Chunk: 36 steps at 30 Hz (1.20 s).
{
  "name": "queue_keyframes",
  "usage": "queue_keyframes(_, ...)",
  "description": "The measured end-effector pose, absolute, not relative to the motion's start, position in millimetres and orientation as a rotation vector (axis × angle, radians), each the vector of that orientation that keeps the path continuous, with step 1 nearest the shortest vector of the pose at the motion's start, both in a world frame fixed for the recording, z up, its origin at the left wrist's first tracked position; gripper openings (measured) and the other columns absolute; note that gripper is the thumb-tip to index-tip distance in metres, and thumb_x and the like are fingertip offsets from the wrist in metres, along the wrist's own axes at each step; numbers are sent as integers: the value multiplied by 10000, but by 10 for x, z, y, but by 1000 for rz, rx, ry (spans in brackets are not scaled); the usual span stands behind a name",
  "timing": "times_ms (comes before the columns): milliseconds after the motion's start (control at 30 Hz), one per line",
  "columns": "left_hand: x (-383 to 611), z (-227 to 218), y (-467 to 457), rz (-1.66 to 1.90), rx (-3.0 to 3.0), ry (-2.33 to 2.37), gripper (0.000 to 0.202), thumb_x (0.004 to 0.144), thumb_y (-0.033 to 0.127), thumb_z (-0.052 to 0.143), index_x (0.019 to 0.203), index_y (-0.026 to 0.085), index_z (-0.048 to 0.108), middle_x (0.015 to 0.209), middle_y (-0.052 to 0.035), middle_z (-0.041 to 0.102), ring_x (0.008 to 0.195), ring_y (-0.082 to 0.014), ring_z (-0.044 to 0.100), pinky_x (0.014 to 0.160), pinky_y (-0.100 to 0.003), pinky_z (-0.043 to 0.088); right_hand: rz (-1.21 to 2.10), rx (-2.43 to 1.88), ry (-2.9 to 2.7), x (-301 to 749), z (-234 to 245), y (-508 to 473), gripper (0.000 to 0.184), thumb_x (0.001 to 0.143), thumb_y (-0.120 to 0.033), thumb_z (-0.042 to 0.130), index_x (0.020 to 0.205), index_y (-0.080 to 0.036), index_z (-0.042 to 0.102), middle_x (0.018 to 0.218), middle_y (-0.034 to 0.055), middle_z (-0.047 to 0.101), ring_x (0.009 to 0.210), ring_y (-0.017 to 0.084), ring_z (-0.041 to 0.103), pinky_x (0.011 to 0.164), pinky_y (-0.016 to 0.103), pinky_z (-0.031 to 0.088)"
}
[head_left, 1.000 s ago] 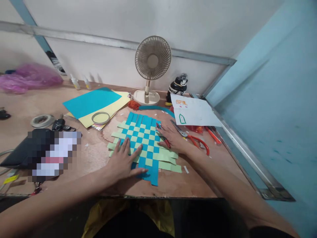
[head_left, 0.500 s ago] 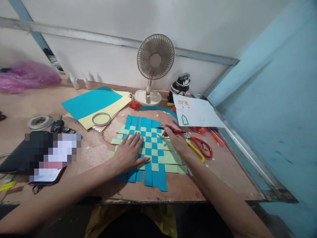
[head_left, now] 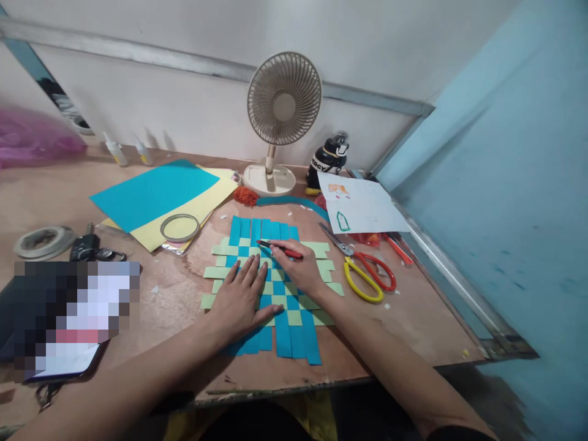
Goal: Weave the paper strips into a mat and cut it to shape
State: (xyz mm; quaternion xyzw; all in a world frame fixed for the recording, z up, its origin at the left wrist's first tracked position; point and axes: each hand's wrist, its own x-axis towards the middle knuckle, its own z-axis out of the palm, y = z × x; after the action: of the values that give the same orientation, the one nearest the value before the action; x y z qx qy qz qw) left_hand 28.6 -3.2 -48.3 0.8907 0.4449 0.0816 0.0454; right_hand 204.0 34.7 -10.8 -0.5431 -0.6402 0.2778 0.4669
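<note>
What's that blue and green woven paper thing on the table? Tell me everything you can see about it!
It's a flat woven paper mat. Blue paper strips run one way and pale green strips cross them, going over and under to make a checkerboard. The strip ends stick out unevenly, and the blue ones are longest at the edge nearest the person. It lies on a brown wooden tabletop. The left hand presses flat on it, and the right hand rests on it, holding a slim red-handled tool.

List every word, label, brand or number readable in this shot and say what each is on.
"ROCY" or similar: white letters on the black bottle, curving out of view, so uncertain.
Labels on the two small squeeze bottles: too small to read.
The pixelated block at lower left: unreadable.
</note>
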Motion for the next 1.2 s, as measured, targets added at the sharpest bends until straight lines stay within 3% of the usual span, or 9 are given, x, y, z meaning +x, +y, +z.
queue_keyframes(600,304,-508,-29,200,2777,1384,940,926,788,193,1553,102,334,1629,-162,246,1512,-309,249,1219,-509,177,651,-1328,-1533,2058,-244,411,217,861,-367,653,943,-225,795,986,65,787,912,228,729,861,357,574)
queue_keyframes(967,304,-487,-29,198,2750,1361,918,931,763,304,1551,86,334,1626,-179,249,1509,-331,249,1221,-527,196,571,-1319,-1582,2086,-283,412,194,874,-343,644,947,-247,795,989,57,790,922,229,733,883,378,578)
queue_keyframes(1200,299,-459,-23,147,2752,1358,923,935,767,271,1562,89,304,1632,-167,220,1515,-327,232,1214,-536,211,568,-1345,-1569,2149,-291,392,209,879,-357,641,953,-236,793,994,63,789,927,233,737,862,374,585)
